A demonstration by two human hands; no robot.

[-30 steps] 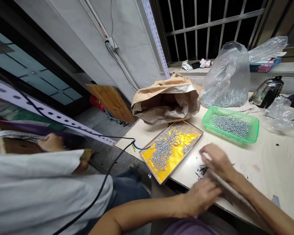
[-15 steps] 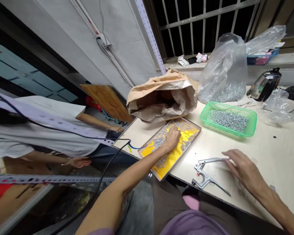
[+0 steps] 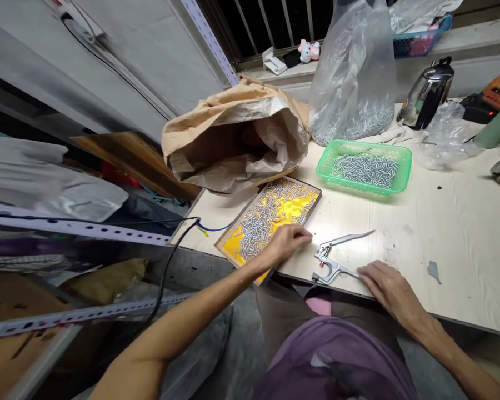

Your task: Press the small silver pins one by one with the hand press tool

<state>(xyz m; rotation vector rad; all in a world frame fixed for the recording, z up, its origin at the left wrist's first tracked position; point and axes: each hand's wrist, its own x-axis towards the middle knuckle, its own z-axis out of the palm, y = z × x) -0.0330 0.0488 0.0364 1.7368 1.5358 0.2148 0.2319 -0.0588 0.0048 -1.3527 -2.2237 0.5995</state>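
My left hand point(image 3: 290, 242) is over the front right edge of a shallow tray point(image 3: 312, 206) lined in yellow, its fingers pinched together; what they hold, if anything, is too small to make out. Small metal pins point(image 3: 256, 225) lie scattered in the tray. Silver snap-fastener pliers point(image 3: 334, 268) rest on the table to the right, handles spread and jaws toward the tray. My right hand point(image 3: 389, 286) has its thumb and fingers closed at the end of the lower handle.
A green plastic basket point(image 3: 323, 172) of metal pins stands behind the pliers. Behind the tray, a brown paper sack point(image 3: 233, 128) gapes open. At the back are a clear plastic bag point(image 3: 350, 78) of metal parts and a kettle point(image 3: 429, 94). A black cable point(image 3: 166, 289) hangs at the left.
My left hand has left the pins and moved toward the tray's front right edge. My right hand has shifted from the upper handle to the lower one, and the pliers have turned. The view has swung right.
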